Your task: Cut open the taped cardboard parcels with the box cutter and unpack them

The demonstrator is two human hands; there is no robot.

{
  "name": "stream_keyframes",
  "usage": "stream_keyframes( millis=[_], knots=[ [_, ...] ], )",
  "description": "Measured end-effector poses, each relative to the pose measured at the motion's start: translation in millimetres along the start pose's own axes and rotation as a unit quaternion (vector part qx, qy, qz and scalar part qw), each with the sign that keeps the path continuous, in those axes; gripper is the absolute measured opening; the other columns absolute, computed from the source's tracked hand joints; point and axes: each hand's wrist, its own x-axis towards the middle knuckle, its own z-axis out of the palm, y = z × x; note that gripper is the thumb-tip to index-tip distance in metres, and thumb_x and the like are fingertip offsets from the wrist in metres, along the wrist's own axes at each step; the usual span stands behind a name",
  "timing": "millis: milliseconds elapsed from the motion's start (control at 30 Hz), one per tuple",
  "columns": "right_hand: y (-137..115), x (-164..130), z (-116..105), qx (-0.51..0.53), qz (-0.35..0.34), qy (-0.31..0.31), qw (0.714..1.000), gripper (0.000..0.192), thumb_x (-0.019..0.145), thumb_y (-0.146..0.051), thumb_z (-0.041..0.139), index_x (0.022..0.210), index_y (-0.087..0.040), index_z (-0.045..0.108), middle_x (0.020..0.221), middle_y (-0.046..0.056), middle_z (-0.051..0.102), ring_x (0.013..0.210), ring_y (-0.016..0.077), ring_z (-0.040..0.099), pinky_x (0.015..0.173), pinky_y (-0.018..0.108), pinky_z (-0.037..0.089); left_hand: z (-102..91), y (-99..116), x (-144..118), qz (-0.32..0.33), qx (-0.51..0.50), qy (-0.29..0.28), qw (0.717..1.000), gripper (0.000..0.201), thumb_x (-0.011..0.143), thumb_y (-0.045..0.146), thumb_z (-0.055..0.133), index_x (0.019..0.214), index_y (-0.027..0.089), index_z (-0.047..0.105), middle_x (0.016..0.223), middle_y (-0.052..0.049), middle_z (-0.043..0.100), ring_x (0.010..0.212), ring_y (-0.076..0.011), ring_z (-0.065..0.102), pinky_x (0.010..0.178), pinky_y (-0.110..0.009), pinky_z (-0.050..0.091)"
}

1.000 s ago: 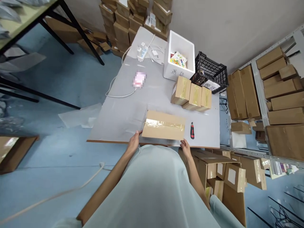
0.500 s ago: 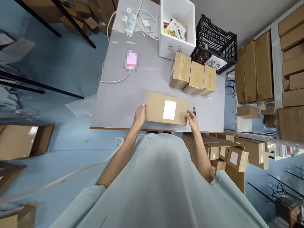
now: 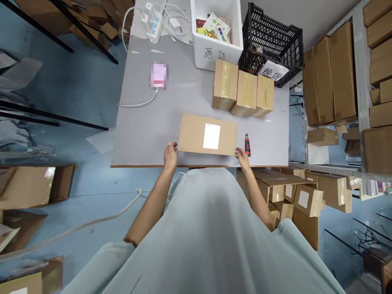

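One flat, rectangular cardboard box (image 3: pixel 207 134) lies on the grey table (image 3: pixel 143 126), near its front edge, long side running left to right. The brown top face is plain and unmarked apart from a white rectangular label (image 3: pixel 211 136) set slightly right of centre. The box is closed and lies level. The left hand (image 3: pixel 170 154) is at its near left corner, the right hand (image 3: pixel 242 155) at its near right corner.
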Motion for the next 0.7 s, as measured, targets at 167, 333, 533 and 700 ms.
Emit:
stream_keyframes(
  millis=[167,333,533,700],
  knots=[
    [22,-17,14,-0.001,0.022,-0.018,1.000,0.051,0.091,-0.058,0.078,0.126,-0.021,0.080,0.139,0.016,0.085,0.126,0.0298,0.079,0.113,0.057,0.065,5.1,-11,-13,-0.050,-0.004,-0.021,0.999,0.071,0.120,0.061,0.031,0.156,0.011,0.066,0.162,-0.026,0.069,0.151,-0.0341,0.069,0.124,-0.049,0.058],
    [16,-21,23,0.005,-0.003,-0.041,0.999,0.052,0.088,-0.061,0.081,0.120,-0.021,0.084,0.131,0.012,0.088,0.129,0.0309,0.079,0.124,0.056,0.059,5.4,-5,-20,-0.040,-0.011,-0.018,0.999,0.076,0.121,0.064,0.029,0.157,0.008,0.066,0.166,-0.027,0.066,0.157,-0.0316,0.065,0.125,-0.044,0.058],
    [-20,-20,3,0.016,-0.074,-0.030,0.997,0.074,0.089,-0.071,0.084,0.142,-0.019,0.082,0.159,0.016,0.076,0.155,0.0366,0.067,0.138,0.057,0.046,2.5,24,-27,0.099,-0.037,-0.017,0.994,0.067,0.119,0.065,0.043,0.137,0.012,0.079,0.153,-0.024,0.075,0.147,-0.0317,0.071,0.128,-0.048,0.054],
    [-74,-15,-19,0.000,-0.175,-0.029,0.984,0.074,0.102,-0.071,0.073,0.156,-0.021,0.077,0.166,0.013,0.071,0.163,0.0359,0.060,0.138,0.057,0.046,2.0,58,-27,0.251,0.027,-0.013,0.968,0.043,0.103,0.044,0.077,0.137,0.018,0.083,0.140,-0.014,0.080,0.126,-0.0264,0.079,0.118,-0.040,0.062]
  ],
)
